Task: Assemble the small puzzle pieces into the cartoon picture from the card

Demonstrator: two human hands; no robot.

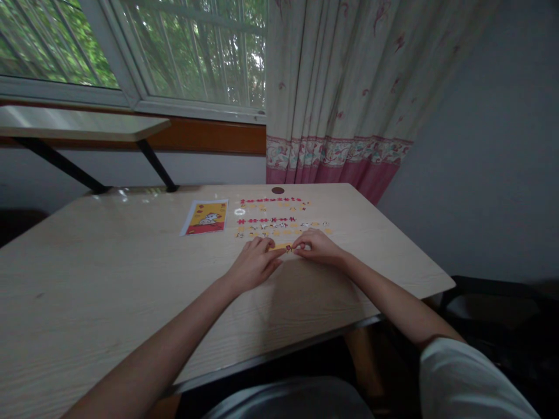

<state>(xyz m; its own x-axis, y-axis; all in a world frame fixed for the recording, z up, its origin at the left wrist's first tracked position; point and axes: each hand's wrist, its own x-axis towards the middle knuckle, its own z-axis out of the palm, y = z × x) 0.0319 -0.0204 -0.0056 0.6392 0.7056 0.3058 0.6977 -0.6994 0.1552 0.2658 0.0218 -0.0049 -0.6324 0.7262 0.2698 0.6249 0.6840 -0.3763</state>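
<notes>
Both of my hands meet over the middle of the table around a small jigsaw puzzle piece (289,248) with dark red and yellow on it. My right hand (321,247) pinches that piece at its right side. From the left, my left hand (254,263) reaches in with its index finger stretched along a yellow strip of puzzle pieces (275,247), thumb apart below. The fingers partly cover the strip. Just beyond lie rows of loose puzzle pieces: red ones (266,220), yellow and white ones (279,227), and another red row (271,201) farther back.
A printed picture sheet (206,217), yellow and red with a white spotted animal, lies left of the rows. A round dark disc (278,190) is set near the table's back edge. A raised shelf (82,123) stands at the back left, a curtain (336,87) behind the table (109,279).
</notes>
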